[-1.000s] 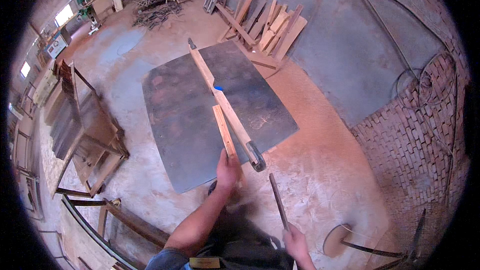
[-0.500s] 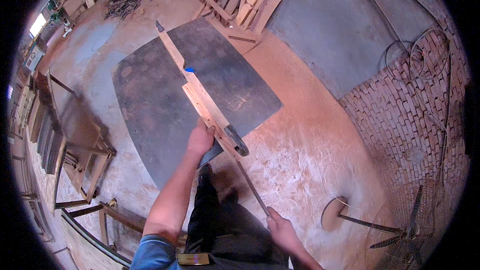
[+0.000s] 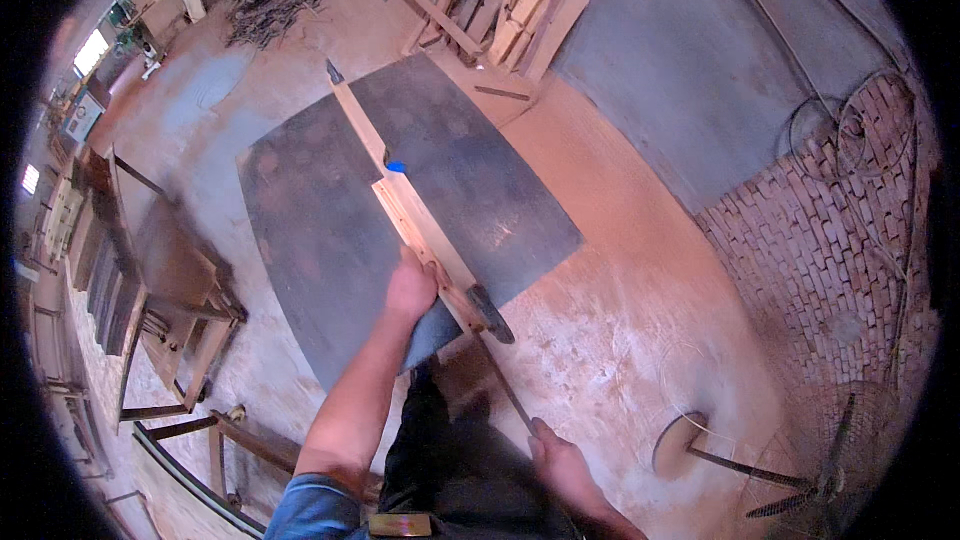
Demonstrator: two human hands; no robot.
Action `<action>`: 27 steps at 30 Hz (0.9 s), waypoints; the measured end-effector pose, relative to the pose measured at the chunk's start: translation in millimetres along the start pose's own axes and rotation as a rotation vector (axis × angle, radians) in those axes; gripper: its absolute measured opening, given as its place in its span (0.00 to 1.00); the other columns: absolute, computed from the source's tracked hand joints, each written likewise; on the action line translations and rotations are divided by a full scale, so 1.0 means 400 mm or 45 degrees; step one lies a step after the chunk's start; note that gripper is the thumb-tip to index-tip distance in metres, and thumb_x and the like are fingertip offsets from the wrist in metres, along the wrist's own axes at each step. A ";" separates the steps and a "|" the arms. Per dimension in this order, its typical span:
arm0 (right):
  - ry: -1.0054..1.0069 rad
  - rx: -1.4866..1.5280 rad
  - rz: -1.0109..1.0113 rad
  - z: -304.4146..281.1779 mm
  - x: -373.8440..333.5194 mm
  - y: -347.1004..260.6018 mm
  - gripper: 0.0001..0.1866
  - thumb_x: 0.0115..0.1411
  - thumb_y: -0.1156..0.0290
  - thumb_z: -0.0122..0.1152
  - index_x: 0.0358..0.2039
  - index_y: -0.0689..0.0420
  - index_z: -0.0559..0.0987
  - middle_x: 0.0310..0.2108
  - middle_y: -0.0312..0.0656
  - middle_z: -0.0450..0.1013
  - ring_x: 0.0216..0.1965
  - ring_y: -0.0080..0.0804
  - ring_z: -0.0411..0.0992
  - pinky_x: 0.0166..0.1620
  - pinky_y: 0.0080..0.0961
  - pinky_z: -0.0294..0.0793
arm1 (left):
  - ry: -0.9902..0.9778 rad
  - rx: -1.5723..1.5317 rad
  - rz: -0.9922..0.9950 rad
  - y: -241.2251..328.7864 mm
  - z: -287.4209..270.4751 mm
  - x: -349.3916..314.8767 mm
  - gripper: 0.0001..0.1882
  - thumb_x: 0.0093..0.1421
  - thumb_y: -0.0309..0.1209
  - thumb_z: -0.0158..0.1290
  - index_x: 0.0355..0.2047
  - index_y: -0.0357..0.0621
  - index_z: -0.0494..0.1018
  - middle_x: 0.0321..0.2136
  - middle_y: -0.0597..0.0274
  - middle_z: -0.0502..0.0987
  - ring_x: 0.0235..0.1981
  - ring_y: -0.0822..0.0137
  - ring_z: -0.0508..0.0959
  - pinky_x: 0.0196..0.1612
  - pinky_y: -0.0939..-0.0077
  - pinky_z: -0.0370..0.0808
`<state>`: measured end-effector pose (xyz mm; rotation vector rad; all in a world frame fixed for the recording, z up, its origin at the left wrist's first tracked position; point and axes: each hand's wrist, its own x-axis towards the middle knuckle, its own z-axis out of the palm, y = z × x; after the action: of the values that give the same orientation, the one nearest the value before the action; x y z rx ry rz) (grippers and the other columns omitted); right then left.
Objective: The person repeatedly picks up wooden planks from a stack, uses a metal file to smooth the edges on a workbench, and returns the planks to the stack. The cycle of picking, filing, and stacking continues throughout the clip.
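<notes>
A long pale wooden piece [image 3: 428,233] with a dark end [image 3: 490,314] near me and another dark tip [image 3: 334,72] far off lies slantwise over a dark tabletop [image 3: 300,180]. A shorter wooden strip [image 3: 398,217] runs along its left side. My left hand [image 3: 411,286] is closed round this strip near its lower part. From the near end a thin dark rod [image 3: 508,390] slopes down to my right hand [image 3: 560,460], which is closed on it. Where the rod meets the wood is hard to make out. A small blue thing [image 3: 396,167] sits against the long piece.
Leaning planks [image 3: 530,20] stand beyond the table, with a heap of sticks [image 3: 275,0] farther left. Wooden frames and boards [image 3: 180,310] crowd the left side. A fan [image 3: 825,485] with a round base [image 3: 680,443] is at lower right, below stacked bricks [image 3: 830,240].
The whole view has shifted, so the table and wood appear lower and farther right. My right hand is slightly closer to the wood's near end. Both hands keep their hold.
</notes>
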<state>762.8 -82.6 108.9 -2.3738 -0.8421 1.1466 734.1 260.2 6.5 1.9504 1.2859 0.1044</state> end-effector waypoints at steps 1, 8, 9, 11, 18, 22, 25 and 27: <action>-0.015 0.001 -0.001 -0.001 0.011 -0.013 0.21 0.64 0.65 0.46 0.56 0.59 0.67 0.32 0.63 0.73 0.36 0.60 0.73 0.40 0.46 0.72 | 0.000 0.010 0.001 -0.005 -0.004 0.014 0.28 0.62 0.37 0.44 0.52 0.26 0.53 0.34 0.27 0.74 0.39 0.34 0.74 0.44 0.48 0.71; -0.024 0.029 -0.010 0.003 0.081 -0.071 0.21 0.64 0.65 0.45 0.56 0.58 0.66 0.31 0.65 0.73 0.36 0.61 0.72 0.40 0.47 0.72 | 0.087 0.022 0.027 -0.030 -0.036 0.102 0.21 0.63 0.38 0.43 0.45 0.30 0.56 0.32 0.28 0.74 0.37 0.33 0.75 0.42 0.45 0.71; -0.038 0.015 0.000 -0.003 0.091 -0.093 0.21 0.64 0.65 0.45 0.56 0.58 0.66 0.31 0.65 0.72 0.36 0.62 0.72 0.40 0.48 0.72 | 0.092 0.021 0.024 -0.035 -0.042 0.116 0.21 0.63 0.38 0.43 0.45 0.30 0.56 0.32 0.28 0.74 0.37 0.33 0.75 0.42 0.45 0.71; -0.053 -0.008 -0.003 -0.006 0.113 -0.118 0.21 0.64 0.66 0.45 0.56 0.59 0.66 0.31 0.65 0.72 0.36 0.62 0.72 0.39 0.48 0.72 | 0.102 0.020 0.019 -0.049 -0.053 0.146 0.21 0.62 0.38 0.43 0.45 0.31 0.56 0.32 0.28 0.74 0.37 0.33 0.75 0.42 0.45 0.71; 0.009 -0.010 -0.068 -0.007 0.177 -0.187 0.20 0.63 0.66 0.47 0.55 0.60 0.67 0.29 0.64 0.73 0.34 0.63 0.72 0.37 0.51 0.71 | 0.066 -0.076 -0.011 -0.082 -0.092 0.247 0.21 0.62 0.38 0.44 0.44 0.31 0.56 0.31 0.28 0.74 0.37 0.34 0.75 0.42 0.45 0.71; 0.011 0.025 -0.056 -0.009 0.219 -0.229 0.20 0.63 0.66 0.48 0.54 0.60 0.68 0.29 0.64 0.73 0.33 0.63 0.72 0.37 0.51 0.71 | 0.055 -0.077 -0.025 -0.072 -0.129 0.290 0.20 0.62 0.38 0.44 0.43 0.32 0.56 0.26 0.32 0.75 0.33 0.38 0.77 0.39 0.48 0.73; 0.082 0.005 -0.103 0.008 0.248 -0.228 0.20 0.63 0.66 0.48 0.53 0.59 0.69 0.28 0.64 0.73 0.33 0.63 0.73 0.37 0.50 0.72 | 0.010 -0.122 -0.087 -0.039 -0.164 0.302 0.20 0.63 0.38 0.44 0.43 0.32 0.57 0.24 0.36 0.76 0.29 0.41 0.78 0.36 0.51 0.74; 0.091 0.012 -0.101 0.010 0.257 -0.245 0.19 0.63 0.66 0.49 0.53 0.59 0.69 0.29 0.64 0.73 0.33 0.62 0.73 0.37 0.50 0.72 | 0.036 -0.138 -0.071 -0.057 -0.163 0.317 0.20 0.63 0.39 0.44 0.43 0.32 0.57 0.23 0.38 0.76 0.27 0.42 0.78 0.35 0.52 0.75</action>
<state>775.7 58.6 102.0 -2.3369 -0.8964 1.0268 748.6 403.5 -5.1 1.8256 1.3249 0.1714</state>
